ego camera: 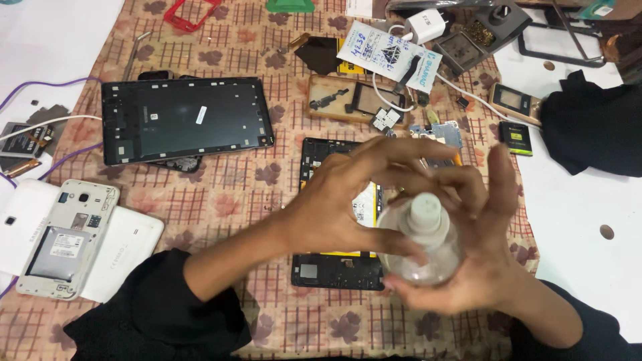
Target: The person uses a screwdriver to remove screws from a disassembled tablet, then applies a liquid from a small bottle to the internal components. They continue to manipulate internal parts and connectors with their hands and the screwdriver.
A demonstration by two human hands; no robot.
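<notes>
The fingers of the left hand are curled in over the white cap of a small clear bottle, thumb and fingertips closing on the cap's sides. The right hand cups the bottle from below and behind, its fingers clamped round the body with the index finger standing up past the cap. Motion blur softens both hands, so I cannot tell whether the cap is loose or tight.

The bottle is held in the air just above an opened tablet — its back is off, showing a dark frame and a yellow-and-white battery label beside the left wrist. As far as can be judged, the tablet is already stripped open while the bottle remains capped, so nothing from it has been applied.

Further out on the patterned tabletop lie a larger dark tablet frame, a white phone with its back removed resting on a white tablet shell, a wooden tray of small parts and a white charger — all well apart from the hands.
</notes>
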